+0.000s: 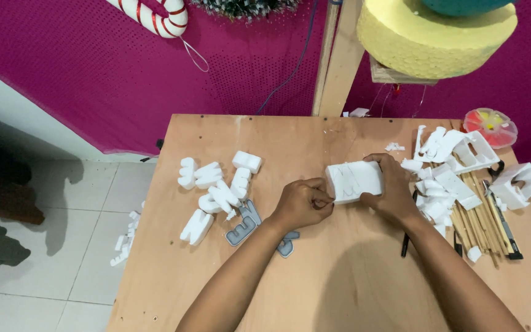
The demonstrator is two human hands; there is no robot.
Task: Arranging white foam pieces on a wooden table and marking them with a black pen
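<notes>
My right hand (391, 187) grips a white foam block (355, 179) with pencil lines drawn on its face, holding it on the wooden table (290, 276). My left hand (302, 201) is closed at the block's left edge, fingers pinched against it; what it pinches is hidden. Just left of that hand lie several cut white foam letters (216, 187) and grey letter templates (245, 224).
White foam offcuts (447, 166) and wooden sticks (477, 224) lie at the right, with a cutter (504, 222) and a black pen (405, 243). A round compartment box (490, 125) sits at the back right. A yellow foam disc (431, 37) hangs above. Foam scraps (125, 240) litter the tiled floor.
</notes>
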